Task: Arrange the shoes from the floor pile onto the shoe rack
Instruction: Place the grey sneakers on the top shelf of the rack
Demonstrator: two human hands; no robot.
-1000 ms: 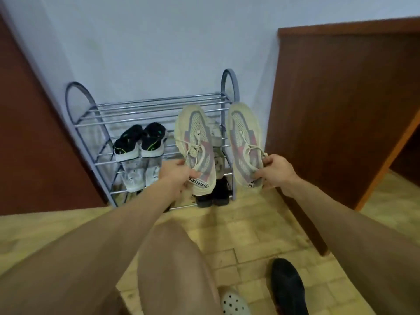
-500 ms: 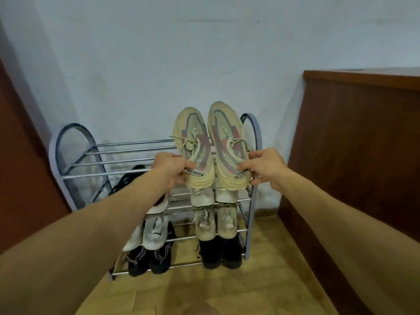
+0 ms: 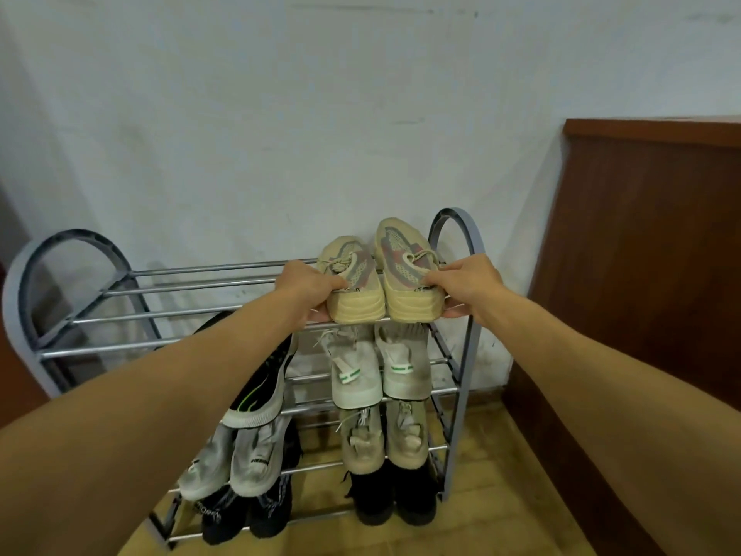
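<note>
A grey metal shoe rack (image 3: pixel 168 317) with several tiers stands against the white wall. Two beige knit sneakers with pink and grey stripes sit side by side at the right end of its top tier, heels toward me. My left hand (image 3: pixel 306 288) grips the heel of the left beige sneaker (image 3: pixel 353 278). The right beige sneaker (image 3: pixel 405 270) is held at its heel by my right hand (image 3: pixel 467 284). Lower tiers hold white sneakers (image 3: pixel 377 369), a black sneaker (image 3: pixel 260 389), grey sneakers (image 3: pixel 240 461), tan sneakers (image 3: pixel 383 435) and black shoes (image 3: pixel 393 495).
A dark brown wooden cabinet (image 3: pixel 641 274) stands right beside the rack's right end. Another brown panel (image 3: pixel 16 379) borders the left edge. The top tier's bars to the left of the beige pair carry nothing. Wood-tiled floor (image 3: pixel 493 499) lies below.
Both hands carried the beige sneakers from hanging upright in front of the rack down flat onto the top tier's right end. My view has tilted upward and closer.
</note>
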